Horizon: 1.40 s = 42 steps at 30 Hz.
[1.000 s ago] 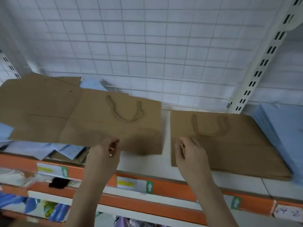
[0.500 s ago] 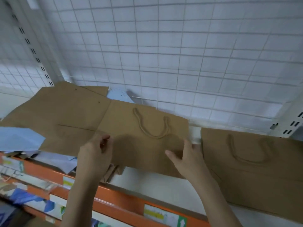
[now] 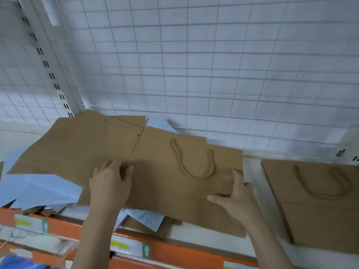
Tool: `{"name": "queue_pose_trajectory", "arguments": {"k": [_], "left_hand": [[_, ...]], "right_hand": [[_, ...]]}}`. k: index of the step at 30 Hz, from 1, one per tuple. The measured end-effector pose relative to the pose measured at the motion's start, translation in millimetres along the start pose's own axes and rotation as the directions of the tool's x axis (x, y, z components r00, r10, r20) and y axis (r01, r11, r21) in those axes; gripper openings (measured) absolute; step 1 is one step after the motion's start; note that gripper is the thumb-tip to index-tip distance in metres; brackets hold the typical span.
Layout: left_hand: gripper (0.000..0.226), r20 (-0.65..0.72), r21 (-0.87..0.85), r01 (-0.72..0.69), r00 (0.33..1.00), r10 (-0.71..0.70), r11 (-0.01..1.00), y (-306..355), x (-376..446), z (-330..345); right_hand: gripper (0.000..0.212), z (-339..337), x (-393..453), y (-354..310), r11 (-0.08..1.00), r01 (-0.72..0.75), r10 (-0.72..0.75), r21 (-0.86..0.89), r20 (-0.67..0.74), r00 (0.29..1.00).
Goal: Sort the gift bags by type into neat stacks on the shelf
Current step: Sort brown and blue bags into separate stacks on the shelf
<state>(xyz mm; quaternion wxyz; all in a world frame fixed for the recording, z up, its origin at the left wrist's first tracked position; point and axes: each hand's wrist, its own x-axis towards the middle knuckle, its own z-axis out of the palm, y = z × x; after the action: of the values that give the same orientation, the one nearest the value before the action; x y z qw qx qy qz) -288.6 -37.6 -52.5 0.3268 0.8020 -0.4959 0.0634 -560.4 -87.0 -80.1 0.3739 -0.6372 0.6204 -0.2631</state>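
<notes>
Kraft bag (image 3: 174, 183) is lying light and floppy; left hand (image 3: 110, 183) and right hand (image 3: 235, 199) are pinching its side edges, sensibly.

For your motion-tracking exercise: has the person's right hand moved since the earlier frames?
Yes. The right hand left the brown stack on the right and now grips the middle kraft bag.

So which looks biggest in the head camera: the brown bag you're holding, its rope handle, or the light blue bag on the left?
1. Held brown paper bag
2. Light blue bag, partly hidden, so unsure
3. Rope handle
</notes>
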Motion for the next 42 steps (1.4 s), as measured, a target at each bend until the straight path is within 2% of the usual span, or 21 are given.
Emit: {"name": "queue_pose_trajectory", "arguments": {"k": [3,6,8,11,14,16,20,23,26,28,31,37,42], "left_hand": [[0.031,0.042,0.113,0.128,0.99,-0.134,0.985,-11,9,-13],[0.053,0.104,0.151,0.248,0.959,-0.264,0.957,-20,12,-25],[0.065,0.159,0.095,0.267,0.947,-0.279,0.959,-29,14,-29],[0.064,0.196,-0.104,0.314,0.937,-0.29,0.944,-43,20,-32],[0.053,0.284,-0.184,0.261,0.937,-0.203,0.948,-52,23,-34],[0.043,0.292,-0.258,0.204,0.948,-0.125,0.944,-52,20,-36],[0.024,0.193,-0.463,0.088,0.981,0.003,0.882,-50,8,-46],[0.009,0.091,-0.605,0.053,0.996,0.003,0.795,-48,0,-57],[0.008,0.021,-0.697,0.023,1.0,-0.011,0.717,-41,-3,-66],[0.01,0.031,-0.741,0.034,0.999,-0.017,0.671,-34,-3,-68],[0.017,0.12,-0.821,0.115,0.992,-0.028,0.559,-13,-13,-57],[0.017,0.22,-0.835,0.178,0.975,0.019,0.52,70,-52,-10],[0.019,0.363,-0.837,0.28,0.927,0.094,0.47,158,-90,29]], "right_hand": [[0.107,13,-10,-2,0.999,-0.024,0.025,0.029,-0.058,0.998],[0.114,20,-18,-3,0.997,-0.065,0.071,0.051,-0.128,0.989],[0.114,25,-23,-4,0.995,-0.074,0.084,0.063,-0.17,0.982],[0.106,33,-30,-6,0.994,-0.071,0.087,0.082,-0.211,0.974],[0.104,38,-36,-8,0.995,-0.079,0.092,0.065,-0.226,0.97],[0.103,40,-42,-10,0.996,-0.076,0.086,0.05,-0.24,0.967],[0.087,37,-51,-9,0.999,0.018,-0.003,0.043,-0.332,0.943],[0.078,25,-55,-15,0.986,0.13,-0.076,0.104,-0.412,0.908],[0.071,7,-56,-26,0.968,0.217,-0.134,0.129,-0.465,0.875],[0.071,-6,-56,-27,0.966,0.242,-0.17,0.093,-0.476,0.863],[0.069,-30,-58,-15,0.968,0.242,-0.184,0.063,-0.482,0.857],[0.066,-102,-75,46,0.993,0.115,-0.113,-0.031,-0.544,0.832],[0.065,-182,-93,107,0.998,-0.001,-0.042,-0.069,-0.61,0.791]]}}
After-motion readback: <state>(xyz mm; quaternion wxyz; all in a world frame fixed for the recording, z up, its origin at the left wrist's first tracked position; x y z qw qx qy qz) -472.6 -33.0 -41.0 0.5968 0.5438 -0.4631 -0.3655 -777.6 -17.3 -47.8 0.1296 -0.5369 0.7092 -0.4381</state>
